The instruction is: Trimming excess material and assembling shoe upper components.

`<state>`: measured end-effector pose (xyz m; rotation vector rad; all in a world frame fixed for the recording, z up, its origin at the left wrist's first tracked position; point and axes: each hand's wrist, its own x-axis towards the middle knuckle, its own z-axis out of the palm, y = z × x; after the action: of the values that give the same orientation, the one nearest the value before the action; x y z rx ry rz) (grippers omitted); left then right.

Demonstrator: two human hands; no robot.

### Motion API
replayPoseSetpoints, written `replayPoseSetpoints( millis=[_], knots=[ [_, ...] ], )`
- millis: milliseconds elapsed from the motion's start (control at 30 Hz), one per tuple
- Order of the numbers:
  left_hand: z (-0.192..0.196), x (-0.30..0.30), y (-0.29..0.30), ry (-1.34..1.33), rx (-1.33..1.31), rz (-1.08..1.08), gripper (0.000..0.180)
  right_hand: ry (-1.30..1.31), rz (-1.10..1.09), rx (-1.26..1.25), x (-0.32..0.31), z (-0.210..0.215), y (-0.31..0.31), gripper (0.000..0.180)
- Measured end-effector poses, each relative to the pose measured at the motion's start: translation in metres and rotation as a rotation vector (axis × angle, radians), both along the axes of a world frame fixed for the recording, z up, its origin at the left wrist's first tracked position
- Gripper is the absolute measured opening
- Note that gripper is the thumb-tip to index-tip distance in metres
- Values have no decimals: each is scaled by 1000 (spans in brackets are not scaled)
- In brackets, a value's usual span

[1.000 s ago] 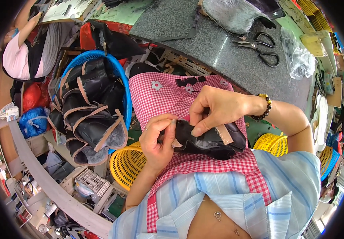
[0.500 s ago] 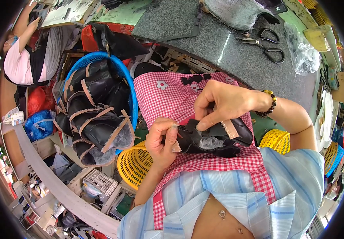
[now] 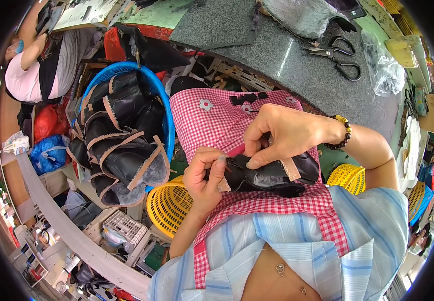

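Observation:
A black leather shoe upper (image 3: 277, 175) with grey fleece lining and a tan edge strip lies across my lap on a red-and-white checked apron (image 3: 217, 120). My left hand (image 3: 204, 175) pinches its left end between thumb and fingers. My right hand (image 3: 282, 135), with a bead bracelet on the wrist, presses down on the top of the upper and grips a small pink-handled tool (image 3: 237, 149) against it. The tool's tip is hidden under my fingers.
A blue basket (image 3: 164, 108) at my left holds several black fleece-lined uppers (image 3: 121, 145). Yellow baskets (image 3: 169, 205) sit beside both knees. The grey stone worktop (image 3: 287, 55) ahead carries black scissors (image 3: 340, 55) and a clear plastic bag (image 3: 385, 67). Another person (image 3: 36, 65) sits at far left.
My right hand has shifted slightly along the top of the upper, and the pink tool now shows under its fingers. The left hand keeps its pinch on the end.

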<state>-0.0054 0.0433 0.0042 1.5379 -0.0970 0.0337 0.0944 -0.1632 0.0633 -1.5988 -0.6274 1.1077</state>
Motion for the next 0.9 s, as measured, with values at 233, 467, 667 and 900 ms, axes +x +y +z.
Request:
replayPoseSetpoints(
  millis=[233,467,667,900],
  knots=[
    [3,0,-3,20,-21,7,3,-114,-4,-3,0,1,3,14],
    [1,2,2,-49,61,-29,10,-77,-16,-8,4,4,8,14],
    [2,1,3,18,-47,-49,16,-130,-32,24,2,1,8,14],
    [2,5,5,37,-68,-47,11,34,-102,-25,2,14,10,14]
  ],
)
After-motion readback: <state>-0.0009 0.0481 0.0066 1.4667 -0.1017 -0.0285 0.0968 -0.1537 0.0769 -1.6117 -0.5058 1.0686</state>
